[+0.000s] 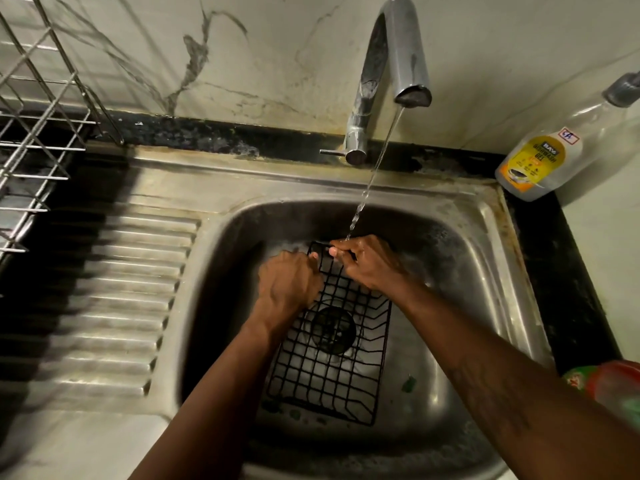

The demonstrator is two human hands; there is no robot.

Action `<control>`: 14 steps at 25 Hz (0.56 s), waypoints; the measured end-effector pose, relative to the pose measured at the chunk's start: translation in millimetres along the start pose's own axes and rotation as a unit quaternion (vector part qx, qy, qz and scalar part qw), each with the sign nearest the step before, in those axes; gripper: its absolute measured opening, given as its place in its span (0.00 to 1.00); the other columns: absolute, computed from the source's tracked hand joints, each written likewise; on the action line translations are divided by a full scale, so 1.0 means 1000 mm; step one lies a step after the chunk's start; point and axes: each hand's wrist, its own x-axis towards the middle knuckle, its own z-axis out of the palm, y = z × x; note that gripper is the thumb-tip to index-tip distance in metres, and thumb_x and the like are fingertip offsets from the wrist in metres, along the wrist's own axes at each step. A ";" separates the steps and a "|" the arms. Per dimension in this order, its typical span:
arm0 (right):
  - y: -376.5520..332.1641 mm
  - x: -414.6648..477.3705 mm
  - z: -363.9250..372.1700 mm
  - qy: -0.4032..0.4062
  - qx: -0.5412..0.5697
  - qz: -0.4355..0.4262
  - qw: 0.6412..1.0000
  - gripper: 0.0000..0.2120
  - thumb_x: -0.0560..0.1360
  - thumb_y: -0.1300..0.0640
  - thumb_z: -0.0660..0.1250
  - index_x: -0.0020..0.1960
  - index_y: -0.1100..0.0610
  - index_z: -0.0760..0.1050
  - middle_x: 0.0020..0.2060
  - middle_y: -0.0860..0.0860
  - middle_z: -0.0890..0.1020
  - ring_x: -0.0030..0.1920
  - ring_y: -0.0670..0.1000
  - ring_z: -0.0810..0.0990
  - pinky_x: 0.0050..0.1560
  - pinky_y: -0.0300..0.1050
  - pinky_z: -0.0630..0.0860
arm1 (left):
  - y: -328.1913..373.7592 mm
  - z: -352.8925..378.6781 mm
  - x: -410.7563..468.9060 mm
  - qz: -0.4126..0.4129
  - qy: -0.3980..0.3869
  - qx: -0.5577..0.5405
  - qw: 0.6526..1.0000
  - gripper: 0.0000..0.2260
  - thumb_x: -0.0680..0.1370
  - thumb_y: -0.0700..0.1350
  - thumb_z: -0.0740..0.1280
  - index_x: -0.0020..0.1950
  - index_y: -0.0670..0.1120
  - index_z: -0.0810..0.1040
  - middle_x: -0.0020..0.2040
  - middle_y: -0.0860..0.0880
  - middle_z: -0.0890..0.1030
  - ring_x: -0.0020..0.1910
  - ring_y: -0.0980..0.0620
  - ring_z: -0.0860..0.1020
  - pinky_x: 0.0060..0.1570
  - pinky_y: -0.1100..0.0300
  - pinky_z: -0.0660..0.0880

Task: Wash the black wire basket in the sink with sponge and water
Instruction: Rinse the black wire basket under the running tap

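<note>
In the steel sink (pixel 460 258), the black wire basket (pixel 332 368) is gripped at its 10 o'clock edge by the curled left hand (pixel 289 282) and pinched at its 12 o'clock rim, under the tap water (pixel 375 168), by the right hand (pixel 363 263).

The basket (pixel 332 375) fills the middle of the sink (pixel 467 271); open basin remains along both its sides. The tap (pixel 405 46) overhangs the rear, its water stream (pixel 372 178) falling at the basket's far end. The ribbed drainboard (pixel 114 289) lies open. A bottle (pixel 540 161) occupies the right rear corner, a rack (pixel 34 143) the left.
</note>
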 end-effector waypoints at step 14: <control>0.020 -0.002 -0.021 -0.117 -0.186 -0.026 0.975 0.16 0.85 0.50 0.54 0.68 0.43 0.74 0.55 0.51 0.82 0.56 0.55 0.80 0.59 0.52 0.74 | 0.011 0.009 0.007 -0.088 -0.136 -0.175 0.971 0.07 0.76 0.35 0.67 0.39 0.42 0.78 0.34 0.48 0.79 0.30 0.54 0.78 0.20 0.72 0.67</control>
